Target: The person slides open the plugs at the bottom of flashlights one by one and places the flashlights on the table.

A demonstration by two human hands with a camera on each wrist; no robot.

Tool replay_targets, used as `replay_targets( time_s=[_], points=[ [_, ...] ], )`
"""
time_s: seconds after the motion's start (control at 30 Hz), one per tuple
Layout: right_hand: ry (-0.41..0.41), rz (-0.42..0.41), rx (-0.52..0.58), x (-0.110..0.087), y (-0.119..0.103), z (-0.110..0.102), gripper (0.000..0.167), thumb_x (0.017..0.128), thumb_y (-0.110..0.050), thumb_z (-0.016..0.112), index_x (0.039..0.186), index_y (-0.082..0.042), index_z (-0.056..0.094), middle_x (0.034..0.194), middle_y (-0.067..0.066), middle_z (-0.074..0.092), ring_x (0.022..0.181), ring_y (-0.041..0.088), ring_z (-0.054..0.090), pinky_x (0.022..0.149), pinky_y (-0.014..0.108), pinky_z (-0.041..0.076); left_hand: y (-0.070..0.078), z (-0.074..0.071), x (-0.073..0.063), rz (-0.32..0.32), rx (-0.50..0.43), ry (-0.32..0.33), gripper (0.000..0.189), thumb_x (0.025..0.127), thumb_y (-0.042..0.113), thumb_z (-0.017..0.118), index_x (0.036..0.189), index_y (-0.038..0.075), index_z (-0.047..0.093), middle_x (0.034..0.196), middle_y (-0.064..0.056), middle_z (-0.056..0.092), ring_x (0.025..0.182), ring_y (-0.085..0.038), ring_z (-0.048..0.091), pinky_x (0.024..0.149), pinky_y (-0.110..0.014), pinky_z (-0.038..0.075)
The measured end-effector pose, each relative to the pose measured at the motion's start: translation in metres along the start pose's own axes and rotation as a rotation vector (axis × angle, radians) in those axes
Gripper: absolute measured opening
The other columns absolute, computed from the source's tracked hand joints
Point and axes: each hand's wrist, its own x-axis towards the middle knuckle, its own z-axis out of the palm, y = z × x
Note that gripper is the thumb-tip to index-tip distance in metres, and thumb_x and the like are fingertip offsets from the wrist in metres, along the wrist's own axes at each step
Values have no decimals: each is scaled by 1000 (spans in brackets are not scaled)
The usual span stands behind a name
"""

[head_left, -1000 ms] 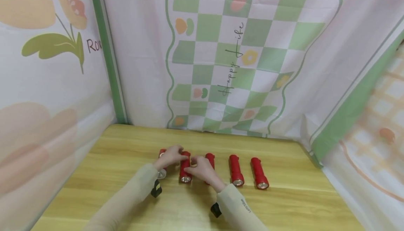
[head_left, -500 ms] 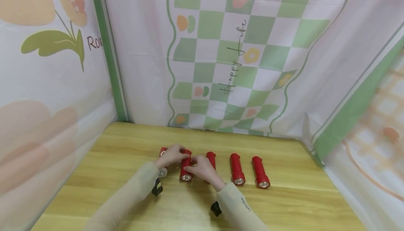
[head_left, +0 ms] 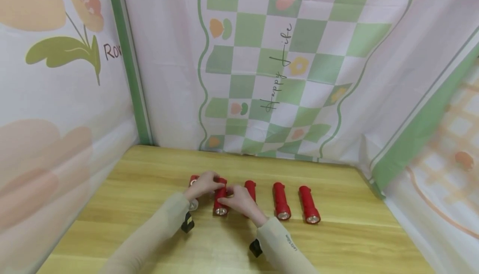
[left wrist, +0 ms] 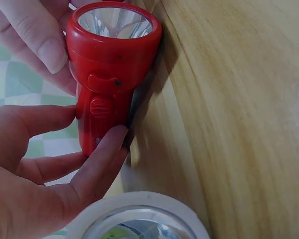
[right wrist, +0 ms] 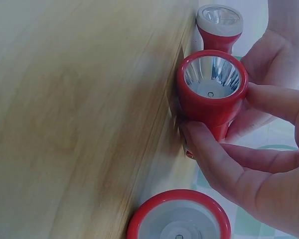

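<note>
A red flashlight (head_left: 220,203) lies on the wooden table, lens end toward me, second from the left in a row. My left hand (head_left: 203,186) pinches its narrower body; in the left wrist view the thumb and fingertips lie on either side, near the ribbed switch (left wrist: 101,106). My right hand (head_left: 241,201) holds the same flashlight near its wide head (right wrist: 212,94), from the other side. Partly under my left hand is a red flashlight with a white rim (head_left: 193,204). Another red flashlight (head_left: 250,187) is half hidden behind my right hand.
Two more red flashlights, one nearer (head_left: 281,201) and one at the row's right end (head_left: 309,205), lie on the table (head_left: 348,232). A printed green-and-white curtain (head_left: 254,87) hangs along the table's back edge. A black wrist camera (head_left: 256,248) sits under my right sleeve.
The view has tilted very slightly, shifting everything a little in the picture. Both hands stay on the same flashlight, with no other visible movement.
</note>
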Motion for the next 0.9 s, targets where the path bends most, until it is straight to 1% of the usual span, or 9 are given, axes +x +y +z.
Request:
replay_targets(
  time_s=[0.2, 0.23, 0.33, 0.43, 0.47, 0.6, 0.77, 0.8, 0.9],
  points=[
    [-1, -10, 26, -1, -1, 0, 30, 87, -18, 73, 108, 3, 71, 104, 20, 74, 100, 31, 70, 85, 41, 59, -1, -3, -2, 18, -46, -9, 26, 87, 14, 72, 102, -7, 68, 92, -17, 71, 76, -18, 67, 65, -26, 59],
    [0, -10, 29, -1, -1, 0, 30, 86, -18, 73, 108, 3, 71, 104, 20, 74, 101, 32, 70, 85, 41, 59, -1, -3, -3, 40, -48, -9, 27, 87, 14, 72, 103, -8, 67, 92, -17, 70, 74, -18, 67, 64, -25, 58],
    [2, -13, 32, -2, -2, 0, 30, 86, -17, 74, 109, 3, 71, 104, 20, 74, 100, 33, 70, 84, 40, 59, 0, -4, -4, 40, -69, -4, 29, 87, 13, 72, 106, -9, 66, 94, -19, 70, 74, -17, 68, 63, -25, 60],
    [7, -16, 30, -3, -3, -1, 30, 86, -17, 74, 109, 2, 71, 105, 19, 74, 99, 32, 71, 82, 37, 60, 0, -3, -3, 15, -101, 9, 31, 87, 11, 71, 109, -10, 65, 99, -21, 70, 76, -19, 69, 64, -26, 60],
    [8, -18, 31, -3, -4, -2, 30, 87, -17, 73, 110, 1, 71, 105, 19, 74, 98, 31, 71, 81, 37, 60, 1, -2, -3, -9, -114, 17, 31, 87, 11, 71, 111, -9, 65, 102, -21, 70, 79, -20, 70, 67, -27, 61],
    [24, -35, 13, -4, -6, -3, 30, 87, -17, 72, 110, 1, 71, 104, 19, 75, 91, 24, 73, 75, 30, 60, 1, 0, -3, -24, -136, 47, 32, 88, 11, 71, 114, -7, 65, 106, -20, 70, 83, -20, 70, 70, -28, 61],
    [33, -45, 9, -5, -7, -5, 31, 87, -16, 72, 112, 3, 70, 105, 21, 74, 88, 27, 75, 73, 33, 62, 2, 0, -4, -3, -163, 67, 33, 88, 12, 72, 114, -6, 64, 107, -20, 69, 85, -21, 70, 71, -29, 61],
    [26, -35, 23, -5, -8, -6, 32, 87, -16, 72, 113, 3, 69, 107, 21, 73, 89, 30, 74, 75, 37, 62, 2, 0, -5, -3, -166, 68, 33, 87, 12, 73, 114, -6, 64, 108, -20, 69, 86, -22, 70, 71, -29, 61],
    [24, -41, 29, -7, -9, -6, 32, 87, -14, 72, 114, 3, 68, 108, 22, 73, 89, 33, 74, 74, 38, 63, 2, -1, -6, -19, -192, 61, 35, 88, 12, 72, 117, -5, 62, 112, -22, 68, 90, -24, 70, 72, -30, 62]
  ],
)
